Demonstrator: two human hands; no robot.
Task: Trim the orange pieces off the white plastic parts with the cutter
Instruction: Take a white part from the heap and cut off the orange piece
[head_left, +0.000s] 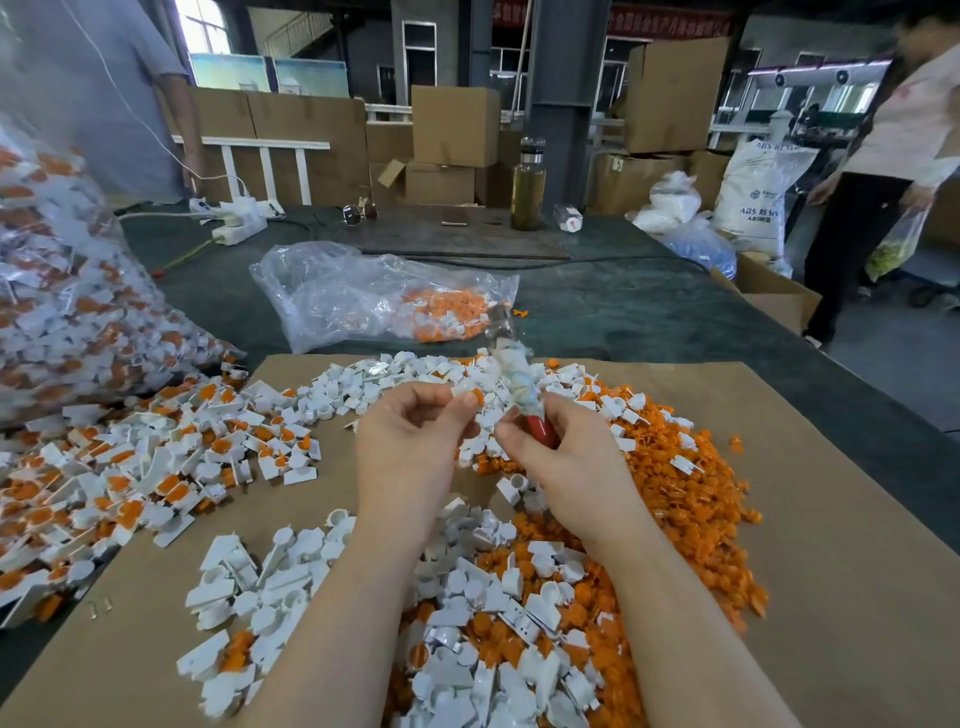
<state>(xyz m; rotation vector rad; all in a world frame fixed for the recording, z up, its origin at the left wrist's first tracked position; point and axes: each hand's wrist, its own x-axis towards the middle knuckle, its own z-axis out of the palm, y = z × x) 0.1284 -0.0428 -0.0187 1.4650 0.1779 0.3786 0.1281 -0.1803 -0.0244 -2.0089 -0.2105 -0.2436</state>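
My left hand (410, 441) pinches a small white plastic part with an orange piece (470, 399) between thumb and fingertips, held above the piles. My right hand (561, 457) grips the cutter (522, 387) by its red handle, the blurred tool pointing up and away, just right of the held part. Below the hands lie heaps of white parts (483, 670) and loose orange pieces (680, 499). Untrimmed white-and-orange parts (119, 483) spread out at the left.
Brown cardboard sheet (831, 571) covers the dark table. A big clear bag of untrimmed parts (57, 291) stands at the left. Another bag (374, 296) lies beyond the piles. A bottle (528, 187), power strip (239, 221), boxes and two standing people are at the back.
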